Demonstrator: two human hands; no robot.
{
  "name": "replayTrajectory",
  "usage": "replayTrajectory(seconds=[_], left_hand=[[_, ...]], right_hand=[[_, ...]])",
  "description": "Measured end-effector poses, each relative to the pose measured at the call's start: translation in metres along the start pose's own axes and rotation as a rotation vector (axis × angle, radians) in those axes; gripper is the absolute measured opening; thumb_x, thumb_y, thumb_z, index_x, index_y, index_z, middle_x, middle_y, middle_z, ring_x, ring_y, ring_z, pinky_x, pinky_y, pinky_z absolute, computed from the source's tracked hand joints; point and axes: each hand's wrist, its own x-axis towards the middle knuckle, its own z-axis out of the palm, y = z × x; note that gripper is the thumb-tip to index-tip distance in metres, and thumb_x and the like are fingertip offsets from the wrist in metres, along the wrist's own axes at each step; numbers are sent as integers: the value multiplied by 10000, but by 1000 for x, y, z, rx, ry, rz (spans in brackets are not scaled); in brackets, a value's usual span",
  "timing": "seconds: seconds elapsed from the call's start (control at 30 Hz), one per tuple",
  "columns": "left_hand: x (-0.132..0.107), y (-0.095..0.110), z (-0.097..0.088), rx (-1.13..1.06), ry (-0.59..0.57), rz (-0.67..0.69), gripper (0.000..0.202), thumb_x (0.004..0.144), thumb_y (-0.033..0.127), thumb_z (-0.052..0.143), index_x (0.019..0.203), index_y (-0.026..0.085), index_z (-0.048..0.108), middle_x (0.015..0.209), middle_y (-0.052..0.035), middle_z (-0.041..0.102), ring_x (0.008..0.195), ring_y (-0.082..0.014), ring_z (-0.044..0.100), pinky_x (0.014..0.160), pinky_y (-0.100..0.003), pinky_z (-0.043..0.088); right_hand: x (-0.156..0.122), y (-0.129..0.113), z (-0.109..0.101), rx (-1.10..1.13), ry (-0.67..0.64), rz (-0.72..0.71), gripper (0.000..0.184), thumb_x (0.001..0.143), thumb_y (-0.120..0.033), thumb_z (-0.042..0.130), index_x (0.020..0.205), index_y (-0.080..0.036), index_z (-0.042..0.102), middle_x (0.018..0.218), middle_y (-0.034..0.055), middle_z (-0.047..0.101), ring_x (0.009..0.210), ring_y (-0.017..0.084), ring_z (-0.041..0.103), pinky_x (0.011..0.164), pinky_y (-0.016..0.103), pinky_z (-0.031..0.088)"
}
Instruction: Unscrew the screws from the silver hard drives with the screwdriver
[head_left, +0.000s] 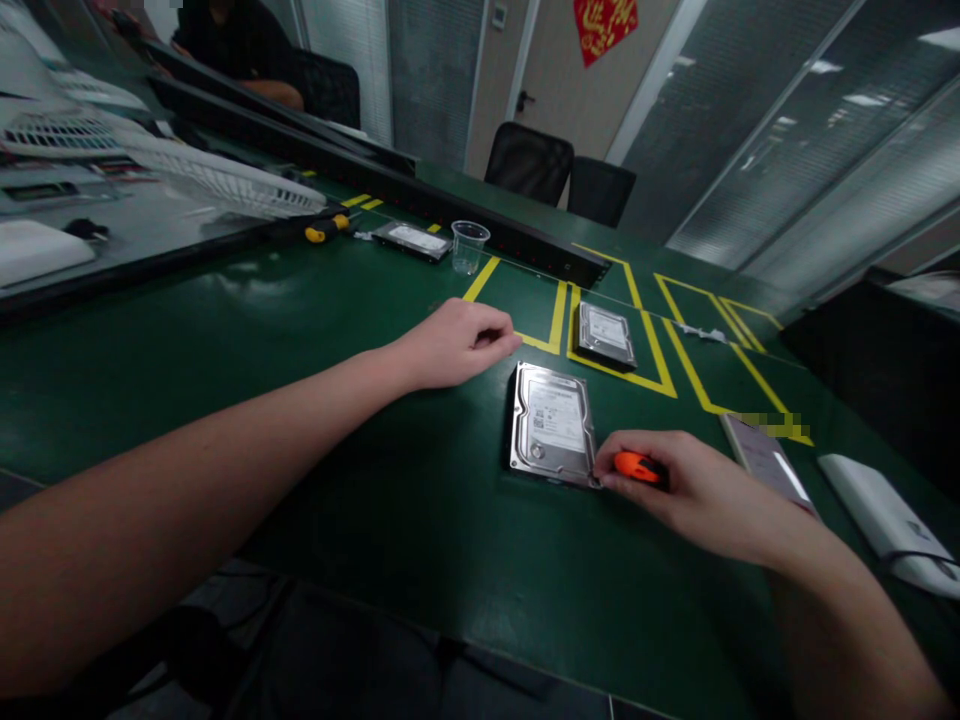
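Note:
A silver hard drive lies label side up on the green table, nearest to both hands. My right hand is closed around an orange and black screwdriver, with its fingertips at the drive's lower right corner. The screwdriver's shaft and tip are hidden by the fingers. Just beyond the drive's upper left corner, my left hand hovers low over or rests on the table; I cannot tell which. Its fingers are curled, with thumb and forefinger close together. Whatever they may hold is too small or hidden.
A second hard drive sits inside a yellow taped box, and another drive lies farther left beside a clear plastic cup. A yellow-handled tool, a phone and a white device are around. A person sits across the table.

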Motion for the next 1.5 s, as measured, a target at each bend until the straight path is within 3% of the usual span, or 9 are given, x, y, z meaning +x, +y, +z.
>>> replayTrajectory(seconds=[0.47, 0.67, 0.77, 0.87, 1.0, 1.13, 1.23, 1.37, 1.5], left_hand=[[-1, 0, 0, 5, -12, 0, 326, 998, 366, 553, 758, 173, 659, 673, 4, 599, 623, -136, 532, 621, -294, 340], [0, -1, 1, 13, -22, -17, 327, 997, 375, 556, 766, 169, 662, 676, 4, 592, 633, -138, 536, 630, -295, 346], [0, -2, 1, -14, -68, -22, 309, 998, 385, 553, 829, 168, 694, 736, -14, 638, 667, -144, 559, 641, -289, 366], [0, -2, 1, -86, -175, -25, 251, 976, 362, 571, 955, 170, 730, 796, -23, 668, 690, -144, 576, 643, -278, 389], [-2, 2, -1, -168, -320, -5, 303, 867, 208, 597, 1141, 175, 721, 804, -10, 655, 690, -138, 578, 655, -266, 411], [-4, 3, -2, -183, -441, -2, 478, 796, 168, 605, 1268, 198, 678, 861, -15, 672, 731, -147, 603, 661, -260, 410], [-5, 2, -1, -186, -496, 10, 517, 797, 187, 616, 1311, 226, 661, 891, -16, 685, 754, -152, 614, 678, -263, 411], [-5, 2, 1, -185, -538, 15, 572, 809, 201, 614, 1378, 253, 631, 895, -6, 683, 748, -152, 610, 689, -270, 412], [-6, 1, 4, -178, -555, 11, 617, 813, 202, 610, 1426, 269, 608, 889, 2, 678, 735, -149, 606, 691, -270, 415]], right_hand=[[-1, -2, 0, 10, 6, -39, 152, 981, -337, 622, 984, -236, 735, 984, 44, 764, 850, 214, 686, 774, 358, 551], [-6, 3, -4, 24, 41, -29, 194, 979, -427, 645, 977, -246, 717, 974, 43, 749, 855, 216, 681, 794, 369, 548], [-15, 9, -9, 76, 212, -63, 232, 921, -483, 722, 1006, -267, 719, 984, 52, 734, 863, 239, 666, 772, 388, 527], [-22, 8, -11, 184, 546, -84, 261, 904, -528, 726, 1047, -309, 724, 928, 67, 671, 794, 257, 596, 681, 407, 442], [-23, -7, -7, 606, 911, -260, 350, 1034, -567, 435, 1051, -363, 718, 784, 71, 496, 633, 232, 401, 599, 417, 249], [-23, -24, -4, 848, 1051, -346, 478, 1088, -493, 238, 1021, -360, 692, 746, 54, 395, 604, 195, 305, 626, 429, 237], [-22, -33, -1, 964, 1013, -361, 513, 1082, -528, 203, 973, -340, 667, 730, 38, 349, 595, 190, 280, 612, 420, 239], [-17, -39, 7, 1103, 869, -387, 446, 1051, -573, 334, 909, -308, 662, 701, 27, 363, 564, 174, 275, 568, 402, 240], [-11, -39, 14, 1065, 782, -382, 426, 1063, -533, 298, 910, -313, 629, 724, 23, 367, 557, 170, 290, 555, 386, 271]])
